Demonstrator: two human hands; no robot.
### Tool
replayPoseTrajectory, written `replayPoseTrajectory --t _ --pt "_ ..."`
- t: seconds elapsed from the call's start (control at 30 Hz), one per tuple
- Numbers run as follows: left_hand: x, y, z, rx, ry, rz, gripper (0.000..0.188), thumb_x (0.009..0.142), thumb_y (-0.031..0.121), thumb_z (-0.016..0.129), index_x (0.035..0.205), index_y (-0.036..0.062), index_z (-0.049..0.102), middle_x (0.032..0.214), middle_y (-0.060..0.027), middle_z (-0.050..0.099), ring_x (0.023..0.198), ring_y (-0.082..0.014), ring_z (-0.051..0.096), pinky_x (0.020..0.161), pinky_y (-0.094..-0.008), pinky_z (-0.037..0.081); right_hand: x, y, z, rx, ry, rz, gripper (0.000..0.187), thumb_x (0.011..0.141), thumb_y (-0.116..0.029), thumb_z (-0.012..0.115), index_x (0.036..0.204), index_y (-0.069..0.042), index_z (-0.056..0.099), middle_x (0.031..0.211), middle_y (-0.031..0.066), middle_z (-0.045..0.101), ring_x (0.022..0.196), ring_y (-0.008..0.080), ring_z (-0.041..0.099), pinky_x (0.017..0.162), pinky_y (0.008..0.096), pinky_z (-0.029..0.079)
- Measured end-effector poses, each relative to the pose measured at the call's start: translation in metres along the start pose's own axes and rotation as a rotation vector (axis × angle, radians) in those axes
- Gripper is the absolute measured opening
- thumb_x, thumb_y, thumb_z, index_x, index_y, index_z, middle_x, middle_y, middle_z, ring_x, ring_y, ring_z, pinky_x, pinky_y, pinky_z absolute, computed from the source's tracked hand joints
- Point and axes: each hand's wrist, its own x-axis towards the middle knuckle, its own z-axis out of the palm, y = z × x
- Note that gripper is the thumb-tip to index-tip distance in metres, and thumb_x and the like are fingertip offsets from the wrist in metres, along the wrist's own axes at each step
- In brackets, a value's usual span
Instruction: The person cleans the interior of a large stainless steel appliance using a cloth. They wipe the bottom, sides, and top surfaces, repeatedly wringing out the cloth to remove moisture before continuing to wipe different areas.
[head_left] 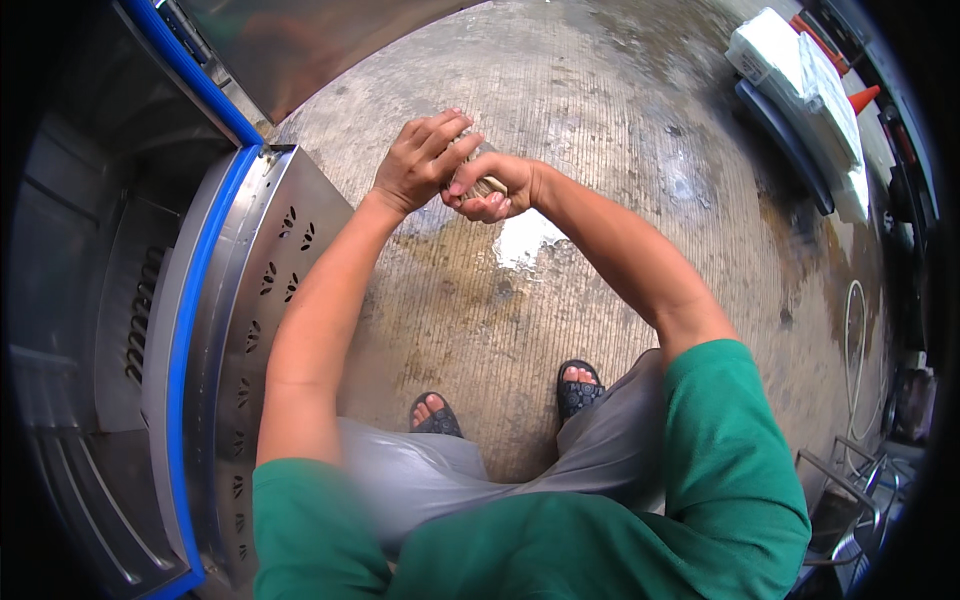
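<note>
Both my hands are closed together, out in front of me above the floor. Between them is a small beige bundle [482, 188] that looks like a bunched, twisted cloth; most of it is hidden by my fingers. My left hand [425, 163] wraps over its far left side with bent fingers. My right hand [507, 184] grips its near right side, the thumb pressed across it. The fingers of the two hands touch or nearly touch.
A stainless steel cabinet [275, 290] with blue edging and leaf-shaped cutouts stands close on my left, its inside showing. Wet, ribbed concrete [640, 260] lies underfoot. At right are a white wrapped stack [800, 85], an orange cone [864, 98], a pale hose [852, 340] and a metal frame [850, 490].
</note>
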Motion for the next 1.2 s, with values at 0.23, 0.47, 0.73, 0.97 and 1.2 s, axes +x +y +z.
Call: replayPoseTrajectory --t 0.23,0.47,0.73,0.97,1.2 --pt "0.020 -0.004 -0.003 -0.115 0.032 0.069 0.020 0.077 0.009 0.070 0.096 0.0097 0.062 0.090 -0.0029 0.064 0.089 -0.0214 0.070 0.071 -0.0338 0.061 -0.009 -0.001 0.019 -0.075 0.015 0.010 0.037 0.099 -0.038 0.070 0.086 -0.005 0.058 0.060 -0.0024 0.043 0.044 0.0014 0.032 0.034 0.0166 0.024" --pt "0.005 0.006 0.014 -0.002 -0.284 -0.103 0.013 0.080 0.010 0.069 0.092 0.0075 0.063 0.087 -0.0073 0.065 0.082 -0.0251 0.071 0.062 -0.0361 0.060 -0.021 -0.012 0.033 -0.543 0.506 0.084 0.028 0.091 -0.026 0.075 0.070 -0.018 0.058 0.058 -0.0070 0.046 0.044 0.0035 0.033 0.039 0.0244 0.021" --pt "-0.005 0.029 0.027 0.073 -0.619 -0.254 0.013 0.080 0.014 0.071 0.089 0.0051 0.068 0.082 -0.0161 0.074 0.074 -0.0311 0.076 0.066 -0.0405 0.061 -0.002 0.007 0.020 -1.264 0.846 -0.025 0.020 0.080 -0.021 0.076 0.079 -0.003 0.069 0.074 0.0116 0.068 0.062 0.0237 0.062 0.057 0.0390 0.050" --pt "0.008 0.038 0.014 -0.070 -0.898 -0.480 0.014 0.078 0.016 0.071 0.084 0.0032 0.075 0.085 -0.0229 0.075 0.083 -0.0387 0.075 0.078 -0.0479 0.061 -0.001 0.017 0.027 -1.571 1.058 0.121 0.027 0.084 -0.025 0.067 0.092 -0.001 0.077 0.098 0.0232 0.076 0.091 0.0357 0.075 0.082 0.0465 0.060" --pt "0.022 0.052 0.008 -0.133 -1.003 -0.687 0.017 0.080 0.014 0.069 0.090 0.0033 0.079 0.098 -0.0209 0.077 0.094 -0.0368 0.075 0.086 -0.0458 0.061 -0.003 0.025 0.021 -1.851 1.080 0.074 0.025 0.086 -0.023 0.060 0.093 -0.004 0.074 0.092 0.0189 0.077 0.084 0.0356 0.076 0.076 0.0464 0.061"
